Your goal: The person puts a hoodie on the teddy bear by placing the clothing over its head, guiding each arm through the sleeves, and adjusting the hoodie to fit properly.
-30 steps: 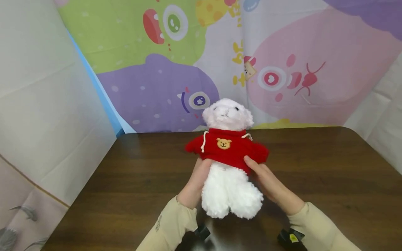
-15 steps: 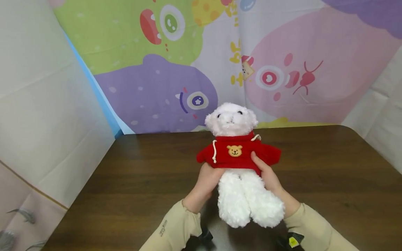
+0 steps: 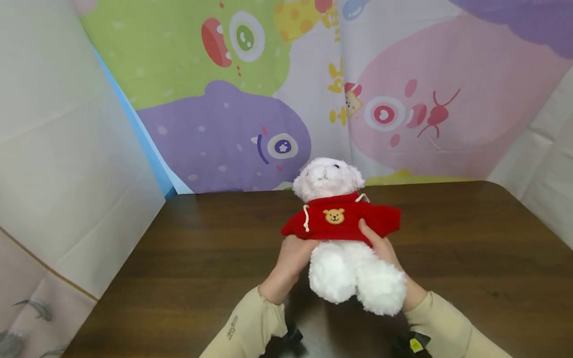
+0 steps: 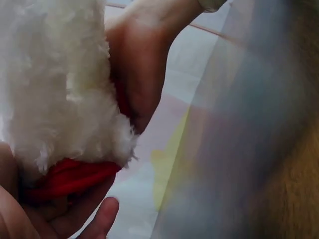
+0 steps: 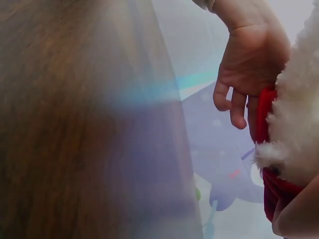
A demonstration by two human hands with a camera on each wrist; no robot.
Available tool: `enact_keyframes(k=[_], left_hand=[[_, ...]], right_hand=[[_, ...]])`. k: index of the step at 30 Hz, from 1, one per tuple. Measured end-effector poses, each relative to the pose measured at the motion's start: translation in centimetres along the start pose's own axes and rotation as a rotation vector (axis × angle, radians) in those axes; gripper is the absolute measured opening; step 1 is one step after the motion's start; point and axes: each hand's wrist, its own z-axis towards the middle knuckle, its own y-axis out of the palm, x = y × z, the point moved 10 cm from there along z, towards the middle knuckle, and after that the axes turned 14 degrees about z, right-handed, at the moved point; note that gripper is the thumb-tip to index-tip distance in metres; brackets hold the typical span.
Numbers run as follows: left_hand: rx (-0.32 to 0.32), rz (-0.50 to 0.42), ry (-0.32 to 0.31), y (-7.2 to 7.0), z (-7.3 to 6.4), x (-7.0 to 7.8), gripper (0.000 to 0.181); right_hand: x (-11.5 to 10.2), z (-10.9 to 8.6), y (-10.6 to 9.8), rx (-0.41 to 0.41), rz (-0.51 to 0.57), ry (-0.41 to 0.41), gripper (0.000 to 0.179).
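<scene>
A white plush bear [image 3: 327, 179] in a red hoodie [image 3: 333, 219] is held above the table, facing the head camera and leaning back. At its waist on one side, my left hand [image 3: 293, 261] grips it just under the hoodie's hem. My right hand [image 3: 385, 253] holds the opposite side, thumb over the hoodie's front. In the left wrist view, white fur [image 4: 55, 89] hides part of the red hem, and my left hand's fingers curl beneath it. From the right wrist, several fingers of the left hand [image 5: 254, 64] show beside the hem. The fingers behind the bear's back are hidden in the head view.
A dark brown wooden table [image 3: 215, 248] lies under the bear. Behind its far edge hangs a cartoon-print cloth [image 3: 233, 129]. Pale sheeting [image 3: 67, 124] stands at the left side. Dark wrist gear [image 3: 416, 342] shows below the right sleeve.
The bear has moved right and slightly lower along with both hands. Over the last half second, its head has tilted back and its legs have swung up.
</scene>
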Motion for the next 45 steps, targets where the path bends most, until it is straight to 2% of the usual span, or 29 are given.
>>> enact_keyframes(k=[2, 6, 8, 10, 13, 15, 16, 21, 24, 29, 32, 35, 37, 40, 45], left_hand=[[-0.076, -0.054, 0.025, 0.6, -0.1, 0.3, 0.047], [-0.325, -0.224, 0.125, 2.3, -0.8, 1.7, 0.05], [-0.425, -0.313, 0.144, 2.7, -1.2, 2.3, 0.052], [-0.469, -0.405, 0.126, 2.7, -1.3, 2.5, 0.053], [-0.443, -0.514, 0.039, 2.3, -1.1, 1.8, 0.053], [-0.395, -0.526, -0.001, 1.9, -0.8, 1.2, 0.054], [-0.37, -0.501, -0.008, 1.6, -0.7, 1.0, 0.054], [-0.332, -0.349, 0.034, 0.9, -0.3, 0.7, 0.05], [-0.349, -0.335, 0.044, 1.0, -0.3, 0.8, 0.047], [-0.338, -0.315, 0.053, 1.0, -0.3, 0.9, 0.049], [-0.352, -0.263, 0.095, 1.0, -0.5, 1.5, 0.051], [-0.368, -0.234, 0.147, 1.1, -0.7, 2.2, 0.05], [-0.378, -0.235, 0.17, 1.1, -0.8, 2.4, 0.049], [-0.385, -0.293, 0.176, 0.8, -0.8, 2.3, 0.049], [-0.346, -0.35, 0.122, 0.0, -0.3, 1.6, 0.048]], right_hand=[[-0.4, 0.1, -0.9, 0.087, -0.081, -0.028, 0.04], [-2.4, 0.3, -1.7, 0.185, -0.249, -0.172, 0.047], [-3.3, 0.4, -1.4, 0.172, -0.286, -0.247, 0.043], [-3.5, 0.6, -0.7, 0.111, -0.275, -0.279, 0.036], [-3.2, 0.7, 0.1, 0.03, -0.288, -0.275, 0.035], [-2.9, 0.8, 0.4, -0.004, -0.314, -0.26, 0.039], [-2.9, 0.8, 0.4, -0.007, -0.334, -0.258, 0.042], [-3.0, 0.9, 0.3, -0.036, -0.363, -0.244, 0.043], [-3.1, 0.9, 0.3, -0.06, -0.359, -0.248, 0.038], [-2.6, 0.8, 0.4, -0.065, -0.315, -0.279, 0.039], [-2.3, 0.6, 0.5, -0.043, -0.309, -0.314, 0.046], [-2.0, 0.4, 0.6, -0.018, -0.371, -0.319, 0.055], [-1.7, 0.4, 0.6, -0.017, -0.393, -0.295, 0.058], [-1.2, 0.5, 0.5, -0.027, -0.408, -0.25, 0.057], [-1.0, 0.6, 0.7, -0.072, -0.509, -0.213, 0.057]])
